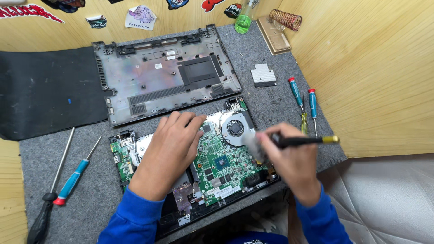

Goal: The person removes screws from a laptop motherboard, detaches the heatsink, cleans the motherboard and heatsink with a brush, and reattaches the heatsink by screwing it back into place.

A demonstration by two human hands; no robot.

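The left hand lies flat, fingers spread and gripping nothing, on the green motherboard of an opened laptop at the near middle of the grey felt mat. The right hand is clamped around a black-handled brush, its blurred bristles over the board just right of the cooling fan. The removed bottom cover lies beyond. Two teal screwdrivers rest at the right; another teal screwdriver and a black one lie left.

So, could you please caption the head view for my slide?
Left hand steadies an opened laptop while right hand brushes near its fan.
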